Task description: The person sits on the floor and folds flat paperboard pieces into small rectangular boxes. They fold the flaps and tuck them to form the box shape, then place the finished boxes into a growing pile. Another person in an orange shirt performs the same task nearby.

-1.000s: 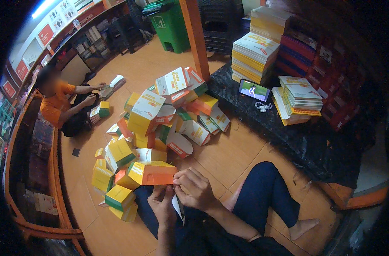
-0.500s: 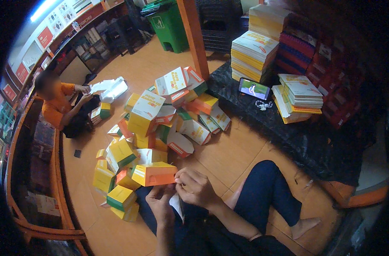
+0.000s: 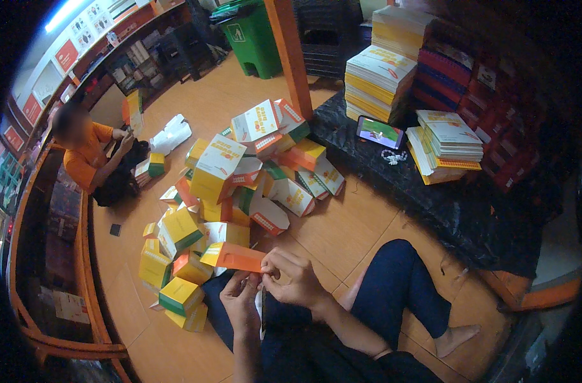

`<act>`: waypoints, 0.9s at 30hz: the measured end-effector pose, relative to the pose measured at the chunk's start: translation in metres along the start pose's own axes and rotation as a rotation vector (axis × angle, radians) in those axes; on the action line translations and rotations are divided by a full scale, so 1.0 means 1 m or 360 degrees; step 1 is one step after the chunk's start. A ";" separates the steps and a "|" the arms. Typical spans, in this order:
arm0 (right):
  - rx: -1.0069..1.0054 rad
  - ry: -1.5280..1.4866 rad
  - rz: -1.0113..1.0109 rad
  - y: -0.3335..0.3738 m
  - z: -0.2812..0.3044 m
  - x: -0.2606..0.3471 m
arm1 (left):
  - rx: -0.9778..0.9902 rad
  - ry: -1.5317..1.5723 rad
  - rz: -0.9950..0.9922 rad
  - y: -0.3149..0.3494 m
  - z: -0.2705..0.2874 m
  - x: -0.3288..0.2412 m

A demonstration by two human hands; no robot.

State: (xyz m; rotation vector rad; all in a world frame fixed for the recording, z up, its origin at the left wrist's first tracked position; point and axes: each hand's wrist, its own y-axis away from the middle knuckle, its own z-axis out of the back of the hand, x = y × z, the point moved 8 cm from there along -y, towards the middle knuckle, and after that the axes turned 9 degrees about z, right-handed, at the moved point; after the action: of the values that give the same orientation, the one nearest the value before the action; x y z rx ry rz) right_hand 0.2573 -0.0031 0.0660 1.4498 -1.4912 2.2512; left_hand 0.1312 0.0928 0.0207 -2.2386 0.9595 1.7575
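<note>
A small yellow and orange cardboard box (image 3: 238, 258) is held in front of my lap, its orange side turned up toward me. My left hand (image 3: 241, 297) is closed in a pinch on its lower edge. With bent fingers, my right hand (image 3: 293, 274) grips the box's right end, close to the left fingertips. A narrow white part of the cardboard hangs below my fingers. The fingers cover the exact spot they press. Just beyond lies a heap of folded boxes (image 3: 219, 159) in white, yellow, orange and green.
Flat cardboard stacks (image 3: 375, 73) and a shorter stack (image 3: 447, 143) rest on a black-covered platform (image 3: 495, 223), with a lit phone (image 3: 380, 132) and a beaded string (image 3: 393, 157). A person (image 3: 90, 150) in orange sits at far left. A green bin (image 3: 249, 41) stands behind an orange post (image 3: 289, 57).
The box in my hands has tilted, so less yellow and more orange shows. My hands moved little. The person at far left now holds up a yellow and orange cardboard piece.
</note>
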 end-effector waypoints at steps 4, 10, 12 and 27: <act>-0.0075 0.0033 -0.0005 0.001 0.000 0.001 | 0.0007 -0.0050 -0.0007 -0.001 0.000 0.001; 0.0002 -0.0079 -0.0045 -0.001 0.001 -0.002 | 0.0050 0.0085 -0.0001 -0.003 0.007 0.008; 0.0117 -0.0180 -0.0001 -0.003 0.001 -0.004 | 0.0068 0.0091 0.0011 -0.004 0.009 0.010; 0.0591 -0.0334 -0.0268 0.019 -0.046 -0.014 | -0.0220 0.0585 0.0009 -0.025 0.046 0.002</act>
State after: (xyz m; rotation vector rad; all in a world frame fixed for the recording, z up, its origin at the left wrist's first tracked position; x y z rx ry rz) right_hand 0.2247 0.0275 0.0396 1.8824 -0.9762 2.4223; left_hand 0.1073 0.1332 -0.0021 -2.7128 0.9279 1.4828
